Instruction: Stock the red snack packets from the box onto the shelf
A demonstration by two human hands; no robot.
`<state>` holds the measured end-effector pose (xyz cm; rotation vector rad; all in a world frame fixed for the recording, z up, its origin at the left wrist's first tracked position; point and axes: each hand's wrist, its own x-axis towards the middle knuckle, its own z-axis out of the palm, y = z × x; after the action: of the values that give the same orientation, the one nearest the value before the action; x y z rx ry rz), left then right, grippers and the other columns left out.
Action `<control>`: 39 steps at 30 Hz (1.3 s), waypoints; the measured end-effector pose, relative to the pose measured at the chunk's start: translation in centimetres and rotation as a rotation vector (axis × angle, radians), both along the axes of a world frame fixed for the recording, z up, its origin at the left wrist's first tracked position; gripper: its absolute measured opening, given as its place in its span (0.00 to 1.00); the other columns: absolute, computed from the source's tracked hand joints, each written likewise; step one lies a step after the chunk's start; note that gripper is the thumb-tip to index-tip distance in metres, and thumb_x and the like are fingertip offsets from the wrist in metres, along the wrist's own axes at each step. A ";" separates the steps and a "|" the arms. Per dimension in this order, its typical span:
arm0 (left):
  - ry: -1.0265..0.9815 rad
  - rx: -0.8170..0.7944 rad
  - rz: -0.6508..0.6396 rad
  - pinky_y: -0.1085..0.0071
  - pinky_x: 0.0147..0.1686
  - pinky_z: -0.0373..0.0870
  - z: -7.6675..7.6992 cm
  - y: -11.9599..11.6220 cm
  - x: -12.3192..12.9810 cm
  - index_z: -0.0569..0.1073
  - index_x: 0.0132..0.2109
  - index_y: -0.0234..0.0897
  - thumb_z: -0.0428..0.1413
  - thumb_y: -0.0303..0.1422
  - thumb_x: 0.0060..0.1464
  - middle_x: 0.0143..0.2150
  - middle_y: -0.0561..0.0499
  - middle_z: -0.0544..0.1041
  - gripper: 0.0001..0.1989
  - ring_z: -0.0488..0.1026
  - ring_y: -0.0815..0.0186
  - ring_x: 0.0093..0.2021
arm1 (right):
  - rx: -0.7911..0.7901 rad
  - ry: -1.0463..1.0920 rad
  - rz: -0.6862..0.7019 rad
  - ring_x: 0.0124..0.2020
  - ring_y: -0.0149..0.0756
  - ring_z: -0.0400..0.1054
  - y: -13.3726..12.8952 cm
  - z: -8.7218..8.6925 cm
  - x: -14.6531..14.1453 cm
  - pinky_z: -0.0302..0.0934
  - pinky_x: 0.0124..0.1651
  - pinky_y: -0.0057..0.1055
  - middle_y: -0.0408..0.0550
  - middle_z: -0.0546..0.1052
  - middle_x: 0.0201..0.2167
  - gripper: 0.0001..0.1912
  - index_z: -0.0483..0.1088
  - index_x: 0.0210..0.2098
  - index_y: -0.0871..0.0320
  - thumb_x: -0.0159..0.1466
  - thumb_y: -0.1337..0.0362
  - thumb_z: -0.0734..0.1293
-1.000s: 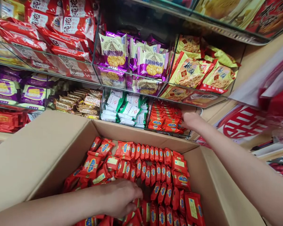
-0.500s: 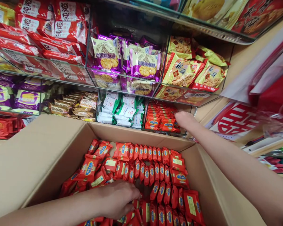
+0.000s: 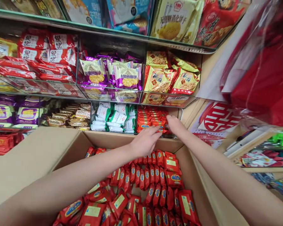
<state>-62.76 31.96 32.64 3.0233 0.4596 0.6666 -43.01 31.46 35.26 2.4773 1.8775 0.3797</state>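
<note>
Red film wraps the small snack packets in the head view: some fill a shelf bin (image 3: 145, 118) just beyond the left grip (image 3: 148, 140) and directly left of the right grip (image 3: 174, 124); many more packets (image 3: 174, 178) lie below both, in a cardboard box (image 3: 35, 160). The left grip reaches over the box's far edge to the front of the bin, palm down, fingers close together and loosely bent. The right grip is curled at the bin's right end, against or just beside the packets there. Whether either has hold of a packet I can't say, as the backs of the fingers block the sight of it.

Each packet should be light, its film slick and crinkly, with filling that may crumble if squeezed. Pinching lightly across the two broad faces looks safest; those standing on edge below the left grip offer their upper edges.

Left fingers cover part of the bin's front, and its depth falls into shade. The left forearm hides packets beneath it; the frame's lower edge cuts off the nearest ones. Most blue labels are too small to read.
</note>
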 end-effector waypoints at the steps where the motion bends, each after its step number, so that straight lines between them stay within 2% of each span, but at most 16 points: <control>1: 0.020 0.044 0.081 0.60 0.58 0.50 0.5 0.9 1.9 0.60 0.56 0.34 0.41 0.30 0.58 0.61 0.44 0.56 0.19 0.51 0.59 0.60 | 0.005 0.012 0.005 0.41 0.38 0.68 0.0 -0.1 -0.1 0.58 0.40 0.27 0.58 0.69 0.40 0.13 0.61 0.44 0.65 0.60 0.75 0.54; 2: 0.060 0.069 0.157 0.60 0.57 0.51 0.9 1.7 3.6 0.59 0.57 0.35 0.41 0.33 0.59 0.61 0.45 0.57 0.20 0.52 0.59 0.60 | 0.010 0.023 0.008 0.41 0.38 0.68 0.1 -0.2 -0.2 0.58 0.40 0.27 0.58 0.69 0.41 0.12 0.61 0.44 0.65 0.61 0.74 0.53; 4: 0.096 0.083 0.203 0.54 0.56 0.50 1.3 3.1 6.1 0.59 0.57 0.34 0.45 0.38 0.57 0.58 0.43 0.61 0.23 0.55 0.54 0.57 | 0.022 0.038 0.011 0.40 0.39 0.68 0.1 -0.4 -0.3 0.58 0.39 0.27 0.58 0.68 0.41 0.13 0.61 0.44 0.64 0.62 0.73 0.52; 7: 0.152 0.094 0.239 0.48 0.56 0.45 1.4 4.4 7.6 0.63 0.54 0.35 0.50 0.39 0.54 0.54 0.43 0.67 0.22 0.59 0.52 0.54 | 0.034 0.062 0.015 0.39 0.39 0.68 0.0 -0.5 -0.2 0.58 0.38 0.28 0.58 0.67 0.42 0.14 0.61 0.45 0.63 0.63 0.72 0.51; 11: 0.211 0.118 0.278 0.46 0.57 0.37 1.6 4.6 7.5 0.65 0.53 0.39 0.49 0.37 0.54 0.55 0.47 0.66 0.19 0.59 0.53 0.55 | 0.046 0.102 0.020 0.41 0.40 0.67 0.0 -0.6 0.0 0.58 0.40 0.30 0.58 0.66 0.43 0.15 0.61 0.47 0.62 0.64 0.71 0.49; 17: 0.247 0.128 0.305 0.47 0.57 0.40 1.4 4.1 7.3 0.61 0.56 0.36 0.46 0.38 0.56 0.58 0.46 0.62 0.22 0.53 0.50 0.58 | 0.037 0.144 0.037 0.40 0.39 0.68 -0.3 0.3 0.0 0.58 0.39 0.28 0.59 0.67 0.42 0.15 0.64 0.43 0.65 0.62 0.75 0.50; 19: 0.253 0.124 0.300 0.48 0.57 0.42 1.3 4.2 7.1 0.59 0.58 0.34 0.45 0.38 0.56 0.60 0.45 0.59 0.24 0.50 0.49 0.60 | 0.043 0.140 0.048 0.39 0.39 0.68 -1.4 0.8 -0.2 0.58 0.38 0.28 0.59 0.67 0.41 0.14 0.64 0.42 0.66 0.61 0.75 0.52; 22: 0.271 0.103 0.281 0.53 0.57 0.45 1.2 4.5 6.6 0.56 0.59 0.36 0.46 0.37 0.55 0.62 0.46 0.54 0.25 0.45 0.50 0.62 | 0.085 0.121 0.103 0.40 0.39 0.67 -4.5 0.9 -0.9 0.57 0.40 0.29 0.57 0.67 0.41 0.10 0.64 0.41 0.63 0.62 0.68 0.55; 25: 0.293 0.082 0.265 0.55 0.57 0.47 1.2 4.9 6.4 0.55 0.60 0.38 0.47 0.37 0.55 0.64 0.47 0.51 0.26 0.44 0.51 0.63 | 0.033 0.142 0.202 0.39 0.40 0.67 -8.4 -0.3 -2.5 0.57 0.41 0.30 0.54 0.69 0.38 0.09 0.65 0.37 0.61 0.61 0.64 0.57; 28: 0.309 0.077 0.249 0.52 0.57 0.46 1.4 5.0 6.4 0.52 0.61 0.39 0.48 0.36 0.54 0.65 0.47 0.47 0.27 0.39 0.50 0.63 | -0.173 0.226 0.298 0.37 0.39 0.68 -11.7 -2.5 -4.5 0.58 0.40 0.30 0.53 0.71 0.36 0.09 0.67 0.35 0.60 0.59 0.62 0.60; 30: 0.333 0.078 0.222 0.51 0.57 0.45 1.6 5.1 6.5 0.50 0.62 0.41 0.48 0.33 0.55 0.65 0.50 0.45 0.28 0.37 0.50 0.63 | -0.290 0.278 0.349 0.38 0.39 0.68 -12.8 -4.0 -5.5 0.59 0.39 0.30 0.53 0.72 0.36 0.10 0.69 0.35 0.60 0.57 0.61 0.62; 32: 0.366 0.075 0.196 0.51 0.57 0.46 1.9 5.2 6.5 0.49 0.62 0.43 0.47 0.31 0.55 0.65 0.53 0.47 0.28 0.40 0.51 0.63 | -0.322 0.315 0.387 0.38 0.40 0.67 -13.2 -5.0 -6.1 0.59 0.39 0.30 0.53 0.72 0.36 0.10 0.69 0.34 0.61 0.56 0.61 0.63; 35: 0.398 0.073 0.177 0.54 0.57 0.49 2.3 5.6 6.3 0.51 0.61 0.45 0.47 0.29 0.55 0.64 0.54 0.51 0.27 0.46 0.53 0.62 | -0.239 0.347 0.388 0.38 0.38 0.67 -12.3 -5.0 -6.0 0.58 0.41 0.30 0.53 0.73 0.34 0.09 0.70 0.32 0.61 0.57 0.64 0.61; 37: 0.404 0.077 0.166 0.56 0.57 0.49 2.4 5.9 6.0 0.52 0.61 0.45 0.47 0.30 0.55 0.64 0.54 0.51 0.27 0.47 0.54 0.62 | -0.105 0.338 0.336 0.38 0.37 0.67 -11.1 -4.0 -5.4 0.57 0.44 0.28 0.53 0.73 0.34 0.11 0.70 0.33 0.63 0.60 0.66 0.57; 39: 0.407 0.083 0.160 0.56 0.57 0.49 2.4 6.0 5.8 0.52 0.61 0.44 0.48 0.31 0.55 0.64 0.54 0.51 0.27 0.48 0.53 0.62 | 0.052 0.305 0.227 0.42 0.35 0.65 -9.3 -2.5 -4.6 0.55 0.47 0.26 0.55 0.72 0.38 0.14 0.69 0.39 0.64 0.62 0.69 0.54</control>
<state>-56.95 37.92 35.07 3.2261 0.7034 0.0633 -47.66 22.17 32.73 2.4781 2.3009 0.0515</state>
